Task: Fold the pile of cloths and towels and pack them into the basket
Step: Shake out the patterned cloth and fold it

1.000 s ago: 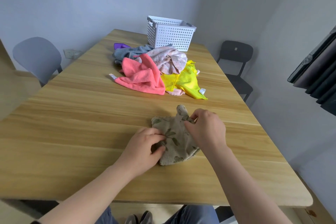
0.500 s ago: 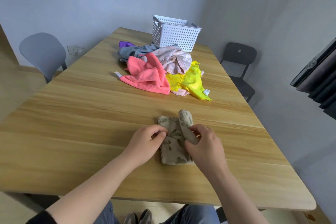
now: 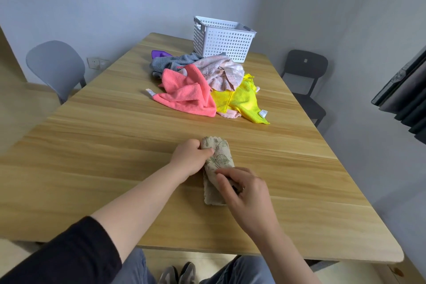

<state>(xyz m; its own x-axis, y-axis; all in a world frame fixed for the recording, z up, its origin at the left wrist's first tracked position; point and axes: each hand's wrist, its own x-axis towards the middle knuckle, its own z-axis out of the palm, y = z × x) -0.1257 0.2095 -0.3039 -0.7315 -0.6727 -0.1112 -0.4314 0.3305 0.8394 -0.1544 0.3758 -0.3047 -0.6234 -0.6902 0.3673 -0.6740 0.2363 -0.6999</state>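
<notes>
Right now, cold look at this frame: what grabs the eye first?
The bright pink cloth and yellow cloth fronting the jumbled pile mid-table, with the white perforated basket behind it. Nearer, the left hand and right hand grip a beige leaf-print cloth folded into a narrow strip on the wooden table.

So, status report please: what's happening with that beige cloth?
Left hand grips beige cloth, right hand pinches it. Cloth folded narrow, on the table. Unfolded pile lies before the basket.

The person wears a black sleeve (image 3: 69, 257), blue-grey trousers (image 3: 235, 271), grey shoes (image 3: 177, 273).
</notes>
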